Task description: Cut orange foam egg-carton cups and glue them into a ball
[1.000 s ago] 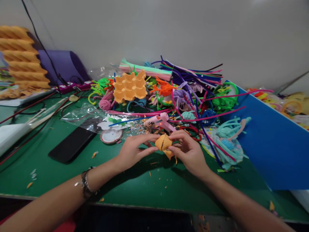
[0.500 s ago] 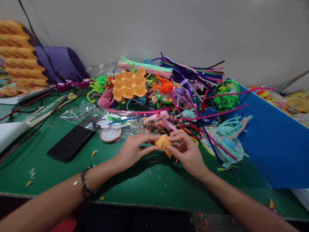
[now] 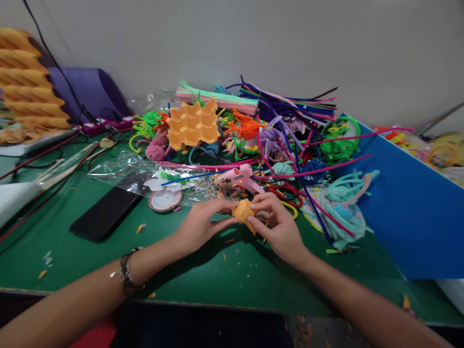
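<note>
Between my two hands is a small orange egg-carton piece [image 3: 242, 211], with a dark seam running across its top. My left hand [image 3: 203, 221] pinches its left side between thumb and fingers. From the right, my right hand [image 3: 277, 222] grips it with thumb and fingertips, and part of its lower edge is hidden there. Just beyond the piece lies a pink glue gun [image 3: 242, 178] with a small lit red spot. Red-handled scissors [image 3: 292, 193] lie partly hidden behind my right hand.
A larger orange egg-carton section [image 3: 194, 124] rests on heaped pipe cleaners [image 3: 290, 104]. A black phone [image 3: 108, 210] and a round white disc [image 3: 165, 199] lie left on the green table [image 3: 217, 285]. A blue board [image 3: 402, 208] leans at the right. Orange scraps are scattered about.
The dark seam on the orange piece looks slightly different, as the piece has turned a little in my fingers. Both hands keep hold of it, and the view has shifted very slightly.
</note>
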The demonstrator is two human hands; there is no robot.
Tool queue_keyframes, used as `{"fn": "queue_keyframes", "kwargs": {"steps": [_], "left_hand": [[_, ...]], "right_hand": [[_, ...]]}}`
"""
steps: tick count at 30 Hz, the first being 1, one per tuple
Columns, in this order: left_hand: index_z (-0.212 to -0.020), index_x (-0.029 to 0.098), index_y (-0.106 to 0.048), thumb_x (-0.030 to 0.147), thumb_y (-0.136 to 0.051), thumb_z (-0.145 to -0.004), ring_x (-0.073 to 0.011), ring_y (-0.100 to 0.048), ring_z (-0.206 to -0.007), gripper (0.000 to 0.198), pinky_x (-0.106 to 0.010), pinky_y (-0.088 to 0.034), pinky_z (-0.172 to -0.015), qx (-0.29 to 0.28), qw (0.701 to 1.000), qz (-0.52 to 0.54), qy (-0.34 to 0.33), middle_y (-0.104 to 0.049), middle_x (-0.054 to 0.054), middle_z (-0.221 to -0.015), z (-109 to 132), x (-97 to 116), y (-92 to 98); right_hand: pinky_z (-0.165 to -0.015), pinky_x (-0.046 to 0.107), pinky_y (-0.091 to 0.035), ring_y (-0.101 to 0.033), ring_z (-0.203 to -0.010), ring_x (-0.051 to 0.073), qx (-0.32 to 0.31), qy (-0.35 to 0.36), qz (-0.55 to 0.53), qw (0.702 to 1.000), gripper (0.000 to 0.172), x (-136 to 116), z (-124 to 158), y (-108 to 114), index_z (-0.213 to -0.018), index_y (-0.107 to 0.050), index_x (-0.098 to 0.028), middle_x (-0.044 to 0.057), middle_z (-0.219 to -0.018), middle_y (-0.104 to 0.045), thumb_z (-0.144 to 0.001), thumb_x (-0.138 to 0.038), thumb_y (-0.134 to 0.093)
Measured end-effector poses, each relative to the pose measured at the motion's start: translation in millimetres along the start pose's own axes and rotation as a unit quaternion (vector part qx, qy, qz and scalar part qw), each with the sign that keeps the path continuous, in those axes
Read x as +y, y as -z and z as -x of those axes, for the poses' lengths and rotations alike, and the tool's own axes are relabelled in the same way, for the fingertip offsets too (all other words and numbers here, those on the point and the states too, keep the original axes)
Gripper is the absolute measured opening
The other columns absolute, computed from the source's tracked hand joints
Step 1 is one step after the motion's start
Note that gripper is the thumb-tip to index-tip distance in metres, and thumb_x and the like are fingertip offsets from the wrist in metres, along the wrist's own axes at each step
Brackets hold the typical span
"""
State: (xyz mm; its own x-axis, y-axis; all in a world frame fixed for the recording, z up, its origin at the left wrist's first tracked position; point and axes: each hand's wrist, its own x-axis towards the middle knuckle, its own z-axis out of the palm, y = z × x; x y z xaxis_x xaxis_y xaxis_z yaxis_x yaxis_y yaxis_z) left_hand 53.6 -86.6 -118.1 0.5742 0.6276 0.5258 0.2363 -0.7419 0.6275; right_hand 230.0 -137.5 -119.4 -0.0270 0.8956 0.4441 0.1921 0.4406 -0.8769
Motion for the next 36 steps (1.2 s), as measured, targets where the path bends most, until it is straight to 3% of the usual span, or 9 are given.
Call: {"fn": "queue_keyframes", "kwargs": {"steps": [5, 11, 16, 27, 36], "left_hand": [[-0.096, 0.016, -0.060, 0.031, -0.058, -0.079, -0.0137, -0.066, -0.076, 0.024, -0.023, -0.055, -0.069, -0.015, 0.999, 0.035, 0.017, -0.070, -0.006, -0.089, -2.4, 2.1, 4.3], [-0.096, 0.015, -0.060, 0.032, -0.062, -0.075, -0.0138, -0.067, -0.076, 0.027, -0.023, -0.055, -0.070, -0.033, 0.989, 0.134, 0.047, -0.070, -0.006, -0.090, -7.5, 1.5, 11.0], [-0.097, 0.014, -0.062, 0.030, -0.064, -0.073, -0.0146, -0.066, -0.077, 0.029, -0.024, -0.055, -0.071, -0.019, 0.992, 0.112, 0.051, -0.069, -0.007, -0.091, -5.5, 1.0, 9.7], [-0.094, 0.014, -0.061, 0.027, -0.062, -0.076, -0.0134, -0.065, -0.082, 0.022, -0.021, -0.055, -0.070, 0.017, 0.998, 0.055, -0.039, -0.068, -0.008, -0.091, -5.2, 0.8, 8.8], [-0.092, 0.014, -0.061, 0.028, -0.061, -0.077, -0.0142, -0.065, -0.080, 0.020, -0.023, -0.055, -0.068, 0.028, 0.994, 0.033, -0.100, -0.069, -0.008, -0.086, -5.8, 0.4, 9.9]], "right_hand": [[-0.063, 0.024, -0.049, -0.052, -0.084, 0.013, -0.002, -0.008, -0.008, 1.000, 0.010, -2.0, -0.9, 2.8, -0.082, -0.054, -0.024, 0.002, -0.091, -0.048, -0.075, -0.020, -0.060], [-0.070, 0.025, -0.051, -0.055, -0.084, 0.013, -0.015, -0.029, -0.019, 0.999, 0.022, -9.9, -1.6, 4.8, -0.091, -0.054, -0.025, 0.001, -0.092, -0.051, -0.072, -0.019, -0.063], [-0.072, 0.028, -0.052, -0.056, -0.087, 0.016, -0.015, -0.038, 0.018, 0.999, 0.024, -11.0, -1.6, 5.6, -0.094, -0.057, -0.024, 0.003, -0.095, -0.053, -0.071, -0.021, -0.065], [-0.070, 0.026, -0.051, -0.057, -0.086, 0.015, -0.008, -0.010, 0.042, 0.999, 0.020, -6.7, 1.3, 5.8, -0.091, -0.057, -0.023, 0.003, -0.093, -0.057, -0.072, -0.022, -0.065], [-0.075, 0.029, -0.048, -0.055, -0.088, 0.016, -0.009, 0.085, 0.088, 0.992, 0.022, -5.3, 1.9, 7.1, -0.093, -0.056, -0.025, 0.002, -0.090, -0.057, -0.073, -0.019, -0.065]]}}
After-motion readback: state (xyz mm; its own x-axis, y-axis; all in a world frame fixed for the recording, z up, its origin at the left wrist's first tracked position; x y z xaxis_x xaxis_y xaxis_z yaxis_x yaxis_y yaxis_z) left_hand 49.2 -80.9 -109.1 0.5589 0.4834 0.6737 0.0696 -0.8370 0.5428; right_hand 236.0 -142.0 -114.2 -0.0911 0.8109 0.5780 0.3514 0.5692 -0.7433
